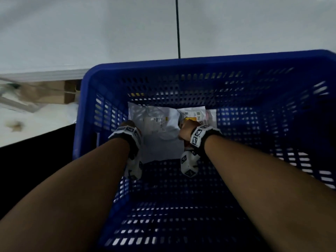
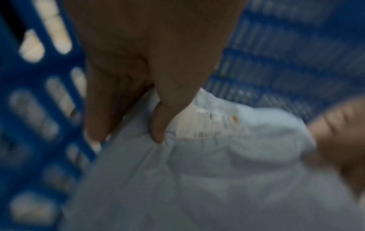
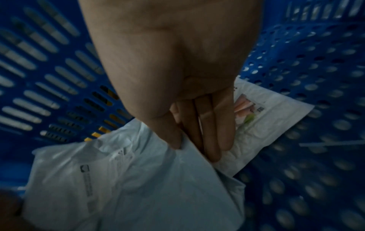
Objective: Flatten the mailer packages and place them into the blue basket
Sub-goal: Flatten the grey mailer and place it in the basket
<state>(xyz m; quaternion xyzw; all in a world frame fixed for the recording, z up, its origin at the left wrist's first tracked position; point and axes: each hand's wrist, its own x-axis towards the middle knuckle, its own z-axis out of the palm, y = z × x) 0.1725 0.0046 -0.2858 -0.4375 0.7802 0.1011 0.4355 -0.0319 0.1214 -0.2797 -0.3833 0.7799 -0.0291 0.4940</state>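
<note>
Both arms reach down inside the blue basket (image 1: 200, 59). A white mailer (image 1: 160, 128) with a printed label hangs low over the basket floor between my hands. My left hand (image 1: 130, 124) pinches its left edge, thumb on top (image 2: 158, 134), mailer (image 2: 217, 171) spreading below. My right hand (image 1: 185, 130) pinches the right edge; in the right wrist view the thumb and fingers (image 3: 209, 140) clamp the mailer (image 3: 128, 179). A second white mailer (image 3: 266, 118) with a coloured label lies flat on the basket floor beneath, at the right (image 1: 209, 115).
The basket's slotted walls (image 3: 49, 78) stand close round both hands. Outside it, a pale floor (image 1: 91, 24) with a dark seam lies beyond, and cardboard (image 1: 41, 93) sits at the left.
</note>
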